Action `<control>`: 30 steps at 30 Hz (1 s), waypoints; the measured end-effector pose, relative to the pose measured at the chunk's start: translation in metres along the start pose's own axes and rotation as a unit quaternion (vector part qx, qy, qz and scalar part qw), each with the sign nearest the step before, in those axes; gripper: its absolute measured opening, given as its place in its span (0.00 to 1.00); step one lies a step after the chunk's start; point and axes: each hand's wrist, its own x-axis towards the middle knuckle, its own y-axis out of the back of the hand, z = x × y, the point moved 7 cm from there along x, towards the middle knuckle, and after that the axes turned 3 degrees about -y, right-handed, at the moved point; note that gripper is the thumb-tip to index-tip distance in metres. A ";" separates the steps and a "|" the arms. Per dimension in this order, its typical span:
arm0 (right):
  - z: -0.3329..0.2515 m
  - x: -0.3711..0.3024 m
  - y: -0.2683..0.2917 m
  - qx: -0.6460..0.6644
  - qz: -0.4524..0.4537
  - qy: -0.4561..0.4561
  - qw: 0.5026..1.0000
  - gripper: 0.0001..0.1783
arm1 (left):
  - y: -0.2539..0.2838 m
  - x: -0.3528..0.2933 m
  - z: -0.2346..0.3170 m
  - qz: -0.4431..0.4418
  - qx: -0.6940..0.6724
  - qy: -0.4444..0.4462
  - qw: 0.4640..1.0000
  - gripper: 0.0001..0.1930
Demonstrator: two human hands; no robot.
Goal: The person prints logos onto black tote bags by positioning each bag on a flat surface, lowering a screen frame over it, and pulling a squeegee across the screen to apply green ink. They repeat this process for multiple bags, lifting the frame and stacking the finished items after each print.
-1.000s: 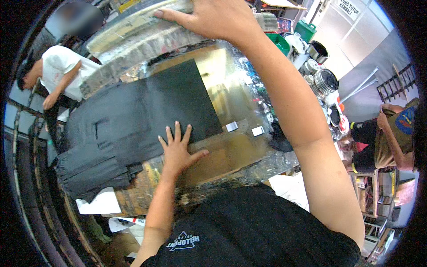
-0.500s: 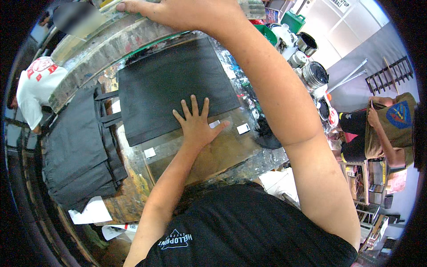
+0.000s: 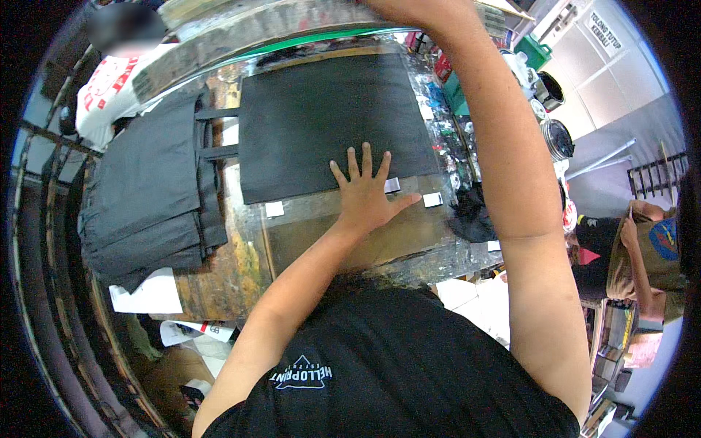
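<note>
Your left hand is spread open, its fingers gripping nothing, and appears to rest on the near edge of the black bag. The bag stretches beyond and to both sides of those fingertips. To flatten it well, stroke outward with light, even pressure; lining its near edge up with the white tabs either side of your fingers should help. Its handles point left of them, and its long axis looks left-to-right. Your right hand is cut off above, so its grip cannot be told.
</note>
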 end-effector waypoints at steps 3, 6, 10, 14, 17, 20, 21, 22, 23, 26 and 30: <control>0.009 0.001 -0.003 0.015 0.034 0.026 0.999 0.43 | 0.044 0.005 -0.020 0.034 0.009 0.026 0.999 0.57; 0.000 -0.013 0.003 0.021 -0.009 0.025 0.999 0.43 | 0.130 -0.004 -0.100 0.074 -0.426 0.175 0.885 0.54; 0.002 -0.028 -0.001 -0.029 0.092 0.027 0.995 0.44 | 0.138 -0.029 -0.118 0.076 -0.040 -0.027 0.996 0.59; -0.006 -0.027 0.005 -0.022 -0.007 -0.013 1.000 0.45 | 0.036 -0.061 -0.079 0.004 0.066 -0.037 0.997 0.58; -0.003 -0.030 0.005 -0.007 0.025 0.005 1.000 0.46 | 0.018 -0.064 -0.064 -0.028 0.056 -0.015 0.998 0.58; -0.003 -0.030 0.004 -0.018 0.019 0.005 1.000 0.46 | 0.014 -0.069 -0.065 -0.016 0.045 -0.011 0.999 0.58; -0.005 -0.029 0.004 -0.024 0.013 0.007 1.000 0.45 | 0.013 -0.071 -0.067 -0.006 0.045 -0.013 0.999 0.58; -0.005 -0.027 0.006 -0.033 0.009 0.007 0.999 0.45 | 0.019 -0.068 -0.066 0.003 0.042 -0.014 0.999 0.59; -0.005 -0.026 0.004 -0.041 0.003 0.008 0.999 0.45 | 0.029 -0.065 -0.063 0.010 0.040 -0.012 0.999 0.60; 0.000 -0.028 0.001 -0.055 0.027 0.003 0.998 0.46 | 0.099 -0.048 -0.081 0.161 -0.023 0.012 0.987 0.57; -0.003 -0.072 -0.011 -0.083 0.176 0.073 0.978 0.36 | 0.185 -0.043 -0.172 0.294 -0.553 0.134 0.768 0.41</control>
